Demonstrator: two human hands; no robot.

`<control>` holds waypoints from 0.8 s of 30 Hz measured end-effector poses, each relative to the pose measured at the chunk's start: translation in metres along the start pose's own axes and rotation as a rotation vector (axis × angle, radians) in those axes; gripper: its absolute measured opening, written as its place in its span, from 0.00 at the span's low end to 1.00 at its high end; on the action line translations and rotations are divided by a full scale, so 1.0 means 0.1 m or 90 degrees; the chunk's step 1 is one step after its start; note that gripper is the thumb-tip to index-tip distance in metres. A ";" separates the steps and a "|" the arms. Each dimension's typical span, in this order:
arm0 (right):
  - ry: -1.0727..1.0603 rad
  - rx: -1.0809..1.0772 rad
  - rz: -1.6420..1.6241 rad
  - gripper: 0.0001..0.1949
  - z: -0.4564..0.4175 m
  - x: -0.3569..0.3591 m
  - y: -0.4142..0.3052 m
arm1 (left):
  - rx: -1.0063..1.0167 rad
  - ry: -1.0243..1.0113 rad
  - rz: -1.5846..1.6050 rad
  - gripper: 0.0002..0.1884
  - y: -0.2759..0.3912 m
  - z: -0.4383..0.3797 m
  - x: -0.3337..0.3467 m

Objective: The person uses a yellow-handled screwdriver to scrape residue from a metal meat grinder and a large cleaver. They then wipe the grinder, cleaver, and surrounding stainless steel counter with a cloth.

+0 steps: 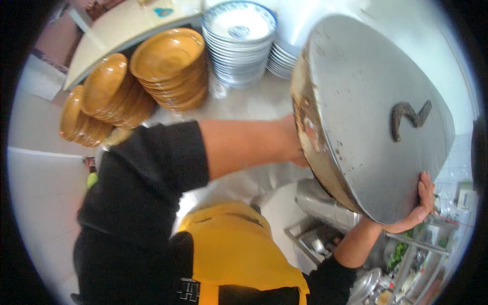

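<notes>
A large grey metal lid [366,114] with a dark bent handle [410,118] is held up on its side at the right, its rim browned and worn. My left hand [299,152] reaches to the rim side of the lid; its fingers are mostly hidden behind it, so its grip does not show. At the lower edge, my right hand [423,206] holds the lid, fingers spread over the outer face.
Brown bowls [171,65] stand in several stacks at the upper left, beside blue-rimmed white dishes [240,45] on a metal counter [244,99]. A metal pot [324,202], an open metal basin [316,240] and a rack [419,244] lie lower right.
</notes>
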State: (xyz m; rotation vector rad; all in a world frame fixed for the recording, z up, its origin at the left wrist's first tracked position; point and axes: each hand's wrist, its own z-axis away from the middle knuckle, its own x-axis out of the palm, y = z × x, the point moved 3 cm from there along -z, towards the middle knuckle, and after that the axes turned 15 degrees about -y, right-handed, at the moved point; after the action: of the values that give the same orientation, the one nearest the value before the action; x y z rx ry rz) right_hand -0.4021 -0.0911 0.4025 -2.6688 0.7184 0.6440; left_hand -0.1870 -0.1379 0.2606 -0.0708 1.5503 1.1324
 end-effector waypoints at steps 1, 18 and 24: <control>0.009 0.005 0.002 0.24 0.00 0.03 -0.02 | -0.010 0.004 0.020 0.20 -0.03 -0.02 0.06; 0.036 0.064 -0.043 0.21 -0.01 0.04 -0.11 | -0.024 0.016 0.005 0.17 0.08 0.11 0.28; -0.008 -0.023 -0.007 0.10 -0.06 0.13 -0.06 | -0.207 0.020 -0.097 0.08 0.23 0.84 -0.13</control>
State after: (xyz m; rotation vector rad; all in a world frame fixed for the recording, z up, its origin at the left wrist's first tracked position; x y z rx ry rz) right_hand -0.3869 -0.0934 0.4028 -2.6977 0.6949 0.6771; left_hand -0.1349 -0.0752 0.2951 -0.4197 1.3515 1.2557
